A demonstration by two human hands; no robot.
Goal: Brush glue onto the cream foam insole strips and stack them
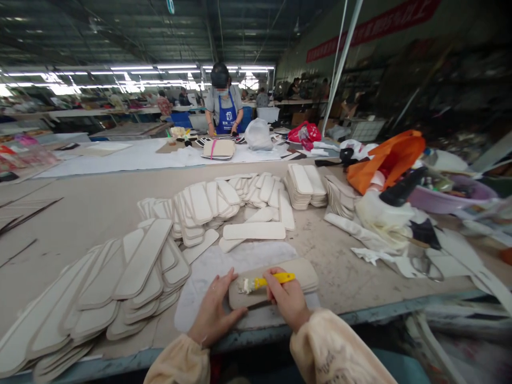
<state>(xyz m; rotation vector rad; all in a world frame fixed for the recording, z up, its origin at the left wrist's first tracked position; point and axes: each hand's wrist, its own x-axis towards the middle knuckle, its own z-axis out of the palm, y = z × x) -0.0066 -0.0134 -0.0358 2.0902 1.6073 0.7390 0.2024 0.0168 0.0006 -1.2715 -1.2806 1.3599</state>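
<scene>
My right hand (286, 296) grips the yellow handle of a glue brush (262, 282), and its whitish, clotted bristles touch the top panel near its left end. Under the brush lies a short stack of long beige panels (306, 272) with rounded corners. At the stack's left end is my left hand (216, 306), thumb and fingers spread around the edge. A pale sheet (200, 288) is spread beneath the stack. Past it, a white panel (254, 231) lies crosswise on other loose pieces.
Overlapping panels (140, 261) fan across the table's left side, and upright piles (302, 184) stand farther back. To the right are scissors (428, 266), an orange bag (388, 160) and a purple basin (452, 198). A person in a blue apron (228, 114) works at the table beyond.
</scene>
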